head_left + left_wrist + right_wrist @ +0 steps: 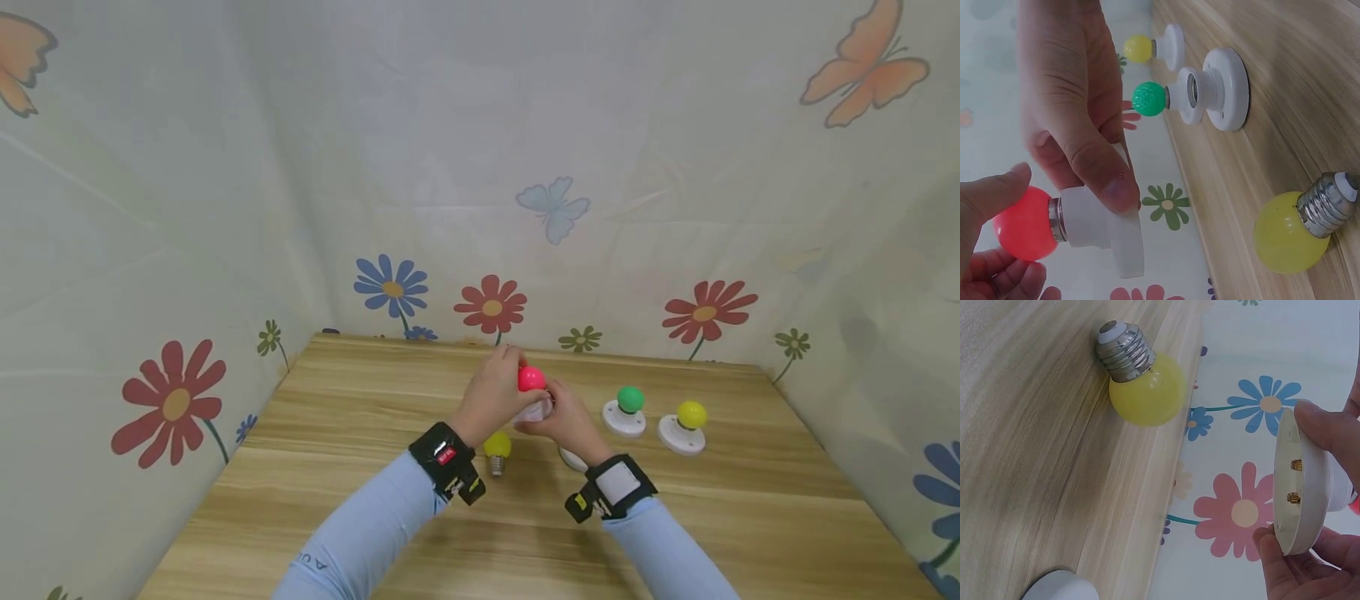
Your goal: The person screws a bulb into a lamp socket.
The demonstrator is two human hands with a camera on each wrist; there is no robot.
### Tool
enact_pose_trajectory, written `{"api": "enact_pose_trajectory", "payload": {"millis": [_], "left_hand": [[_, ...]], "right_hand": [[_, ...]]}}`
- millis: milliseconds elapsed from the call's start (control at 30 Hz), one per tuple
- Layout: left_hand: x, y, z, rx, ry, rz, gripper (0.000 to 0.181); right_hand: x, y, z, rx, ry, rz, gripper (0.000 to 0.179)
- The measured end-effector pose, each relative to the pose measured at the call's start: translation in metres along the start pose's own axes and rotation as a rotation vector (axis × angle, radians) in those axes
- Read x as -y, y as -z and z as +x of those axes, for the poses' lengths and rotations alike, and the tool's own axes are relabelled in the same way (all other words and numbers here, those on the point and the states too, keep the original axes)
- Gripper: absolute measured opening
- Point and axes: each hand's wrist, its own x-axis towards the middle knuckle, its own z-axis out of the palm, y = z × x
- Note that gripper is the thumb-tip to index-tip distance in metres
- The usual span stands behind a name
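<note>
A pinkish-red light bulb (532, 378) is pinched by the fingers of my left hand (487, 400). My right hand (572, 427) grips a round white lamp holder (1125, 244), raised above the table. The bulb's metal base sits in the holder's mouth, with a strip of metal showing in the left wrist view. Seen from the right wrist, the holder's hollow underside (1291, 481) shows two brass screws. Below the hands, a loose yellow bulb (497, 446) lies on the wooden table.
To the right stand two white holders, one bearing a green bulb (631, 399), the other a yellow bulb (692, 414). Another white holder (1229, 90), without a bulb, stands partly behind my right wrist in the head view. Patterned sheeting (420, 150) encloses the table's back and sides.
</note>
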Motion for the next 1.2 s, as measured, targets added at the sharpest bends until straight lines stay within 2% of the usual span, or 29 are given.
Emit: {"api": "enact_pose_trajectory", "payload": {"millis": [200,333,433,500,567,667,767,867,1000,1200], "left_hand": [[-0.004,0.008,0.002,0.099,0.03,-0.071,0.047],[-0.006,0.013,0.005,0.166,0.027,-0.106,0.044],[-0.007,0.015,0.007,0.207,0.033,-0.119,0.046],[-0.007,0.015,0.008,0.224,0.044,-0.14,0.053],[-0.007,0.015,0.008,0.219,0.069,-0.163,0.065],[-0.006,0.012,0.006,0.156,0.081,-0.15,0.082],[-0.005,0.007,0.005,0.053,0.04,-0.044,0.087],[-0.005,0.002,0.003,-0.013,-0.025,0.083,0.079],[-0.006,-0.002,0.001,-0.009,-0.036,0.121,0.068],[-0.008,0.001,0.003,0.061,0.012,0.001,0.056]], "right_hand": [[0.001,0.0,0.0,0.0,-0.015,-0.008,0.067],[0.001,0.001,-0.001,-0.004,-0.013,-0.002,0.066],[0.0,0.001,-0.001,-0.007,-0.001,0.001,0.067],[-0.001,0.001,-0.001,-0.006,0.011,0.002,0.067],[-0.002,0.002,0.0,-0.007,0.014,0.005,0.068],[-0.002,0.003,0.0,-0.012,0.013,0.01,0.068],[-0.001,0.004,0.0,-0.019,0.024,-0.003,0.067],[-0.001,0.004,0.0,-0.013,0.031,-0.012,0.065],[-0.001,0.004,-0.001,-0.008,0.001,-0.012,0.066],[-0.002,0.003,-0.002,-0.018,-0.007,-0.023,0.068]]}}
